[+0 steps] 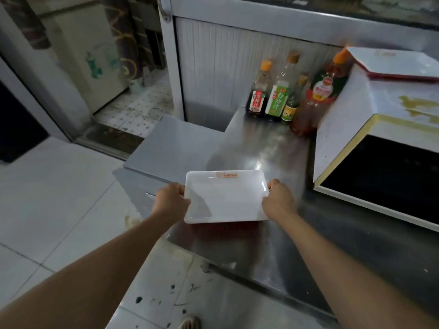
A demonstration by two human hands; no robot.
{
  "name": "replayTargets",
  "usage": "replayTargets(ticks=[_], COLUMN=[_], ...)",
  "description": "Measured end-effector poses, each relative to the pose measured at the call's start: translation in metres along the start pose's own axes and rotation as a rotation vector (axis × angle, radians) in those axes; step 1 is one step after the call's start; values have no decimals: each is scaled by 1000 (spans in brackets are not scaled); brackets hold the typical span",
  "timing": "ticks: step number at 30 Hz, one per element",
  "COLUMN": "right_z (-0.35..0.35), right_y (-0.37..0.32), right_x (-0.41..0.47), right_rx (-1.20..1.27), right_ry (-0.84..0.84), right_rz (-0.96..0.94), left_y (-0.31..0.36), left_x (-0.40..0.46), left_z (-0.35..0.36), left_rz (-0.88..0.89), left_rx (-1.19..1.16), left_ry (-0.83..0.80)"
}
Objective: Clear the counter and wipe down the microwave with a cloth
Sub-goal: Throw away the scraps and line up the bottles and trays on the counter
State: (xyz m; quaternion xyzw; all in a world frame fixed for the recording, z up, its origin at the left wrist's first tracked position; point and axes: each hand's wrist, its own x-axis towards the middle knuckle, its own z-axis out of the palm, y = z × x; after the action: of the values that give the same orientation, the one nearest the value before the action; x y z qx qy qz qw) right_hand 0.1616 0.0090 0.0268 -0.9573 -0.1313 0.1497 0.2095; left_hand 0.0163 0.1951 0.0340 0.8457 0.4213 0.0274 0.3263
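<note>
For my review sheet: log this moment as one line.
stage: clearing counter | left hand + right hand: gripping white tray by short sides | microwave: stained top, unwiped | cloth: not visible

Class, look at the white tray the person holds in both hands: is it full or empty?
Empty. The white tray shows only bare white surface inside its rim, held level between the left hand and right hand.

Bare steel counter [259, 148] is left open from the held white tray [225, 198] toward 12 o'clock. Passage is blocked at 12–1 o'clock by four sauce bottles [280, 96], at 2–3 o'clock by the microwave [370, 129].
</note>
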Motion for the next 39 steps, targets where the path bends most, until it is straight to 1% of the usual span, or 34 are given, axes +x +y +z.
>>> replayTargets(ticks=[7, 13, 20, 25, 28, 35, 39], right_z=[22, 29, 22, -14, -41, -121, -164], right_y=[-1, 2, -1, -17, -28, -53, -49], right_x=[10, 16, 13, 5, -1, -24, -29], right_rx=[-71, -75, -43, -36, -10, -21, 40], right_ry=[-6, 15, 9, -38, -20, 138, 271], right_rz=[29, 53, 36, -5, -31, -79, -65], left_y=[-10, -12, -15, 5, 28, 99, 151], left_x=[17, 26, 39, 47, 49, 47, 41], left_z=[9, 14, 15, -4, -21, -53, -63], left_rz=[14, 11, 6, 52, 97, 302, 413], left_rx=[73, 49, 115, 142, 114, 113, 100], left_ry=[-86, -70, -92, -77, -101, -182, -212])
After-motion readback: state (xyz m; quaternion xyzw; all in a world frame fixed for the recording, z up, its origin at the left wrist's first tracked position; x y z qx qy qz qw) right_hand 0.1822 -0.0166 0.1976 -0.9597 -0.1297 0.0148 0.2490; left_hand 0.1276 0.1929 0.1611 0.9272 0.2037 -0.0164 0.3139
